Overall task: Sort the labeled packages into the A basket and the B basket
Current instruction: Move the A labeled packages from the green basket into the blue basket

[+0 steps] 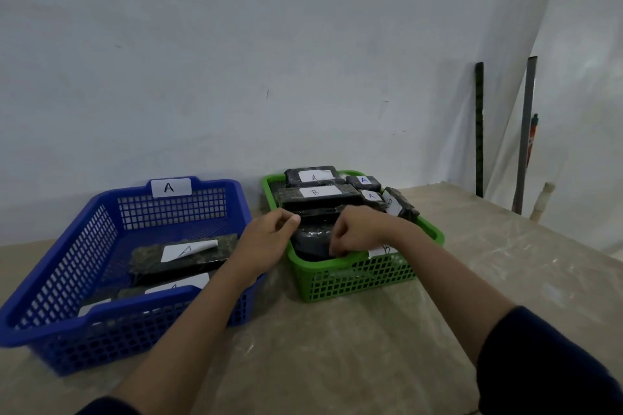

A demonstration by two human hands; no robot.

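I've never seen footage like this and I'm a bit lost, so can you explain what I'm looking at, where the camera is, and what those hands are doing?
There is no machine here. A person wears a camera on the head, looking down at their own arms.

On the table sit two baskets. The blue basket, tagged A, holds dark wrapped packages with A labels. The green basket holds a pile of similar packages marked A or B.

Both hands reach into the green one. The right hand curls on a black wrapped package. The left hand is beside it; whether it grips anything is unclear.
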